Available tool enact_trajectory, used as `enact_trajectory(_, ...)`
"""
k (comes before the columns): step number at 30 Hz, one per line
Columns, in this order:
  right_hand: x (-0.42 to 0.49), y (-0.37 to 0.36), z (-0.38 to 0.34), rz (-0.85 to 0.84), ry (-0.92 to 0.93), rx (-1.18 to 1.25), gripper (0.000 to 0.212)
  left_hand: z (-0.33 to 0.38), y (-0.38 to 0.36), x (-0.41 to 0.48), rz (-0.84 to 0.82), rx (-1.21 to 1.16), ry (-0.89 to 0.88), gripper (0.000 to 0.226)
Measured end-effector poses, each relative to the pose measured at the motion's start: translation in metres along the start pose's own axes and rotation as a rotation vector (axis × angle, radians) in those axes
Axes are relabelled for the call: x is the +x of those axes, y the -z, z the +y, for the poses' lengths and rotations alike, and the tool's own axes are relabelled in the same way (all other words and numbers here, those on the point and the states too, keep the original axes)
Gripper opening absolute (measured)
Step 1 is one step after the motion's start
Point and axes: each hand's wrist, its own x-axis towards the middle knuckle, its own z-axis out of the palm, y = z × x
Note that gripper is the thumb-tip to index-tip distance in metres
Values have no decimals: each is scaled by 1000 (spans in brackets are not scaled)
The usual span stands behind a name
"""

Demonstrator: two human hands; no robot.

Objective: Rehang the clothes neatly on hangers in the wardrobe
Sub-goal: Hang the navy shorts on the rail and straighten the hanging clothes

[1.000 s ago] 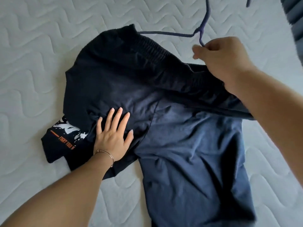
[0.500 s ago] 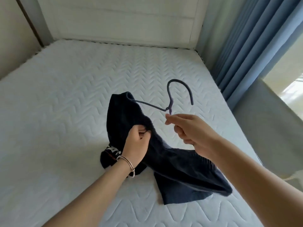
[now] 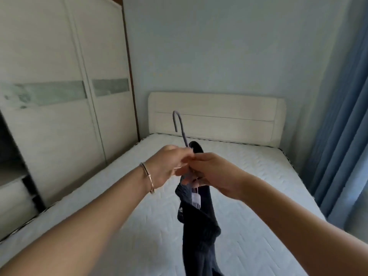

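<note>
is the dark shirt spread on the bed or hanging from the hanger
Hanging. The dark shirt droops bunched below the hanger, whose hook points up; the left hand and right hand grip it.

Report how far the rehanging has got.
Done, it seems: the dark garment hangs from the hanger, though how neatly it sits is hard to tell. In hand: the left hand and right hand both hold the hanger at its neck, over the mattress. Left: the hook is on no rail; the wardrobe stands to the left, and the garment is not yet in it.
</note>
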Motion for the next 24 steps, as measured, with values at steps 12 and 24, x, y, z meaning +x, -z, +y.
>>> enact_trajectory(12, 12, -106, -89, 227, 674, -323, 21, 73, 137, -141, 427, 155, 36, 25)
enact_trajectory(24, 70, -287, -161, 20, 788, -661, 46, 96, 290, -312, 810, 743, -99, 32)
